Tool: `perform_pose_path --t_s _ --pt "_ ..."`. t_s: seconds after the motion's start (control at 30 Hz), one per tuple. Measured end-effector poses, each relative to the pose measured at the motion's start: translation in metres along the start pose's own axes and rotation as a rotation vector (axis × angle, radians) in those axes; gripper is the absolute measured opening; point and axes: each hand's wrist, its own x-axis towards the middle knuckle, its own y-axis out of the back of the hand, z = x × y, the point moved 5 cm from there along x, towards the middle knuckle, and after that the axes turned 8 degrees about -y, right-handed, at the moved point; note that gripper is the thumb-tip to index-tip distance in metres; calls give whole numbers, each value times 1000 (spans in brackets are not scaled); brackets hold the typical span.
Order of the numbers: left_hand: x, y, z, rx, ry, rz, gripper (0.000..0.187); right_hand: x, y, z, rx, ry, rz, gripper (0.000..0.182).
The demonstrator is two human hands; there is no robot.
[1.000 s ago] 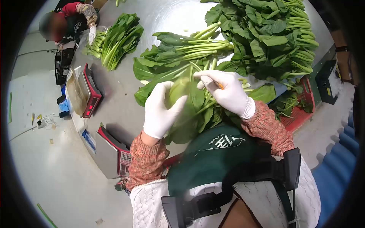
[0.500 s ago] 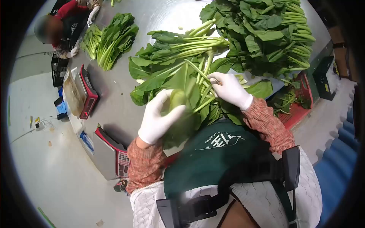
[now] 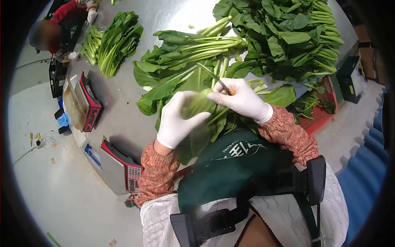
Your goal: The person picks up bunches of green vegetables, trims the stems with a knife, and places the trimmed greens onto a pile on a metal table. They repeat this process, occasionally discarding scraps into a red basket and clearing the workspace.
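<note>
My left hand (image 3: 177, 119), in a white glove, is closed around a stalk of leafy greens (image 3: 199, 103), blurred by motion, its leaf hanging below. In my gloved right hand (image 3: 242, 99) is a small knife (image 3: 222, 85) with an orange part at the grip, its thin blade pointing up and left. The right fingertips are right at the stalk in my left hand. Just beyond both hands lies a loose bunch of leafy greens (image 3: 201, 51), stems toward the right. A single leaf (image 3: 280, 95) rests beside my right wrist.
A large pile of greens (image 3: 288, 37) fills the far right of the metal table (image 3: 123, 88). Two red scales (image 3: 92, 105) stand along the left edge. Another person (image 3: 68, 26) works at the far left near a bunch (image 3: 117, 45). A red crate (image 3: 319, 115) with leaves is at right.
My right hand has moved left and slightly down to the stalk in my left hand, and the knife now shows. The left hand has shifted slightly. The view has tilted a little.
</note>
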Motion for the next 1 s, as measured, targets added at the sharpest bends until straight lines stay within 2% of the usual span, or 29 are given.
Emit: perform_pose_path --t_s 0.03,0.13,0.23,0.27,0.3,0.4,0.43,0.5,0.6,0.67,0.7,0.73,0.77,0.8,0.83,0.9,0.93,1.0 --pt "-1 -2 -4 -60 28 22 40 -2 -2 0 46 -17 -12 17" --pt "-3 -9 -16 -226 92 56 33 -7 -2 -10 104 120 18 14" --pt "-3 -11 -20 -342 121 5 29 -11 -1 -19 -91 209 -5 18" --pt "-2 -11 -18 -256 84 4 28 -13 -3 -23 -163 243 -17 18" --pt "-1 -10 -15 -168 46 2 27 -12 -3 -19 -264 315 57 21" --pt "0 -5 -3 95 -96 3 26 -13 -2 -14 -500 331 88 24" --pt "0 -3 2 180 -149 6 26 -12 -1 -14 -477 214 38 27" --pt "0 3 13 336 -248 -1 27 -12 -1 -10 -449 225 -19 25" --pt "0 27 23 615 -243 100 26 -9 5 0 -513 142 -96 27" --pt "-8 68 8 583 -182 252 26 -6 19 14 -486 42 -121 31" --pt "-14 85 1 488 -110 286 26 -5 29 3 -722 190 62 38" --pt "-23 97 -3 393 -34 315 26 -3 46 -2 -889 84 156 41" --pt "-32 100 -14 104 106 368 29 4 60 -6 -897 118 353 47" --pt "-32 97 -12 82 96 360 31 17 74 -7 -777 156 519 45" --pt "-32 92 -8 63 87 356 33 28 84 -11 -786 209 644 44" --pt "-27 78 2 98 93 304 37 54 97 -15 -908 73 797 42" --pt "-26 71 4 59 155 305 33 66 102 -10 -962 4 859 40" --pt "-28 58 -3 -33 169 309 28 83 105 6 -936 11 806 35"
